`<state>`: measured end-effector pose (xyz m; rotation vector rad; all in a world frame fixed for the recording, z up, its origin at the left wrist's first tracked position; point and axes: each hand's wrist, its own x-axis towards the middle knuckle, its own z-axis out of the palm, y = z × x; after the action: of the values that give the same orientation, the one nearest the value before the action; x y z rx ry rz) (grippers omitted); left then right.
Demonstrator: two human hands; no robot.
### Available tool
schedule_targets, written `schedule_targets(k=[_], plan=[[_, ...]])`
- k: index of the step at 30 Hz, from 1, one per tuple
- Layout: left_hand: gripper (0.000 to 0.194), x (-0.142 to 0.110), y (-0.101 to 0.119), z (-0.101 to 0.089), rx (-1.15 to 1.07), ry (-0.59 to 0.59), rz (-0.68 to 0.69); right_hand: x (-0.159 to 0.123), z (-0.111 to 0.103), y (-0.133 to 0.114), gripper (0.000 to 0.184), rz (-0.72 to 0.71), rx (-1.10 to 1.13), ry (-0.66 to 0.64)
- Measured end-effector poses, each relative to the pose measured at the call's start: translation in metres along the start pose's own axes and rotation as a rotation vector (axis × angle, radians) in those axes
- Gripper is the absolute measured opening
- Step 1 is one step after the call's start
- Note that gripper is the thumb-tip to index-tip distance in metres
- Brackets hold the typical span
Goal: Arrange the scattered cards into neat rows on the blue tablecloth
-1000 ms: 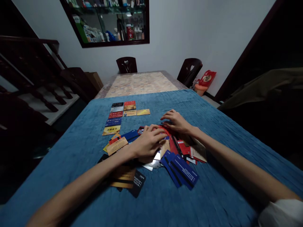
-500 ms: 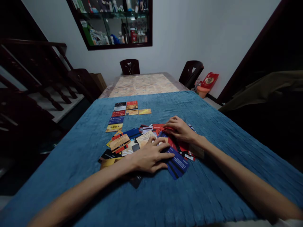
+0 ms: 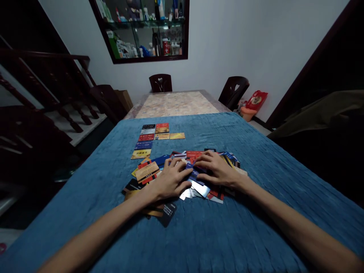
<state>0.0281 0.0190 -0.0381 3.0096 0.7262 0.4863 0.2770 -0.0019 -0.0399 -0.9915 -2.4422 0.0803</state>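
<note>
Both hands lie on a loose heap of plastic cards in many colours. My left hand (image 3: 174, 179) rests palm down on the middle of the heap, its fingers spread over the cards. To its right, my right hand (image 3: 216, 169) also lies with fingers stretched out, its fingertips on a blue card (image 3: 193, 175) between the two hands. Below that card a shiny silvery card (image 3: 201, 188) shows. A tan card (image 3: 147, 172) lies left of my left hand, and a black card (image 3: 168, 214) pokes out nearest me. Cards under my palms are hidden.
Behind the heap, several cards lie in neat rows, among them a yellow card (image 3: 141, 153) and a red-orange card (image 3: 162, 128). A blue cloth (image 3: 227, 231) covers the near part of the table (image 3: 179, 103). Dark chairs (image 3: 160, 83) stand around the far end.
The striped blue card at the heap's front edge is gone from there; a blue card now lies between my hands. Silvery cards have come into view. My left hand has drawn back slightly.
</note>
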Motion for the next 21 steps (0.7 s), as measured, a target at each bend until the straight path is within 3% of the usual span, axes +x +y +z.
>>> schedule_targets(k=[8, 13, 21], plan=[[0.03, -0.002, -0.003, 0.003, -0.061, 0.066, -0.084, -0.002, 0.001, -0.008, 0.05, -0.005, -0.059, -0.056], [0.021, -0.001, -0.007, 0.002, -0.104, 0.071, -0.082, -0.003, 0.001, -0.004, 0.047, -0.005, -0.083, -0.034], [0.03, 0.001, -0.012, -0.006, -0.133, 0.022, -0.093, -0.003, 0.003, -0.001, 0.03, -0.046, -0.096, 0.008]])
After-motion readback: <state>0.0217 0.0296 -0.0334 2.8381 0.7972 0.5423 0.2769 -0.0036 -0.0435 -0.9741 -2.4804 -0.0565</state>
